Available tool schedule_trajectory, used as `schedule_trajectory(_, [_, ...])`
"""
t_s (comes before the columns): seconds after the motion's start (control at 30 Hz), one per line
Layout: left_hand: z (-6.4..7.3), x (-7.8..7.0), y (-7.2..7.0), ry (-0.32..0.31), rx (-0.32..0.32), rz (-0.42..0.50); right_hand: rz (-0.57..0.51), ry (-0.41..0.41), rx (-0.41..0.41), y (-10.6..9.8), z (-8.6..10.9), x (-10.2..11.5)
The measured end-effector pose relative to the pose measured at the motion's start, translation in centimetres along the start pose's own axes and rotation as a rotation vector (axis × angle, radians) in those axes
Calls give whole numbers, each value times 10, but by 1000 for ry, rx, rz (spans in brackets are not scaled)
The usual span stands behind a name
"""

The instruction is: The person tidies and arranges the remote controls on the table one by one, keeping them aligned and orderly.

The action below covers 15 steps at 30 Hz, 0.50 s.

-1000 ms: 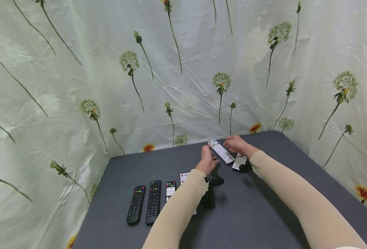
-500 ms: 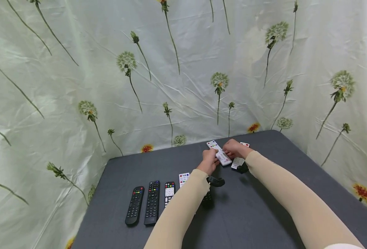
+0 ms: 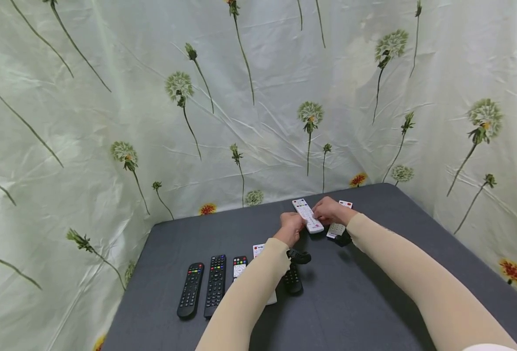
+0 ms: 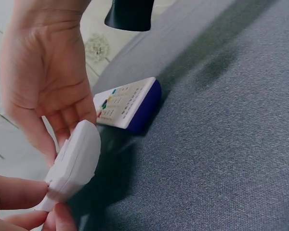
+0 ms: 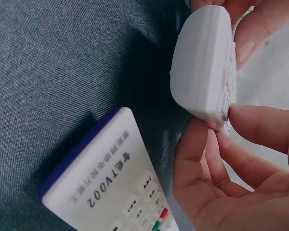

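Note:
A white remote control (image 3: 307, 215) with several rows of buttons is held by both hands near the table's far edge. My left hand (image 3: 291, 228) pinches its left side between thumb and fingers. On the other side my right hand (image 3: 330, 210) pinches its right edge, thumb on the button face and fingers beneath. In the right wrist view the white remote's rounded end (image 5: 200, 62) is tilted, with a dark shadow on the cloth below. Close by under my right wrist lies a second white remote with a blue underside (image 5: 118, 173), printed TV002.
Left of my arms lie a black remote (image 3: 190, 290), a longer black remote (image 3: 216, 285) and a black-and-white remote (image 3: 239, 265). Another white remote (image 3: 258, 250) and a black remote (image 3: 293, 280) are partly behind my left sleeve. A flowered curtain (image 3: 267, 122) hangs behind the grey table (image 3: 350, 302).
My hands were apart from the white remote beside its two sides; they have closed in and now both pinch it. The remote has shifted slightly and its near end is tilted.

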<state>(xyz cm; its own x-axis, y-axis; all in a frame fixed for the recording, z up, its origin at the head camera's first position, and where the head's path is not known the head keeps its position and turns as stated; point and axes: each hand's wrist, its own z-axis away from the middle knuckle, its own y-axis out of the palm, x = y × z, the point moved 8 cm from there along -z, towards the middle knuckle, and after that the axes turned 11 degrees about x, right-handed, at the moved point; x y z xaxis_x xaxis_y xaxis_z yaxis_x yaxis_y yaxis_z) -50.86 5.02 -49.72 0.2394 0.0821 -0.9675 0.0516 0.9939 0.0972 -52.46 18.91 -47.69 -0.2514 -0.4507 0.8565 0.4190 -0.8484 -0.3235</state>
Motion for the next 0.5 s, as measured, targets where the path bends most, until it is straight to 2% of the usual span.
schedule_trajectory(0.2, [6, -8, -4, 4, 14, -38, -12, -14, 2, 0, 5, 8])
schedule_trajectory(0.5, [23, -19, -9, 14, 18, -81, 12, -53, 18, 6, 24, 21])
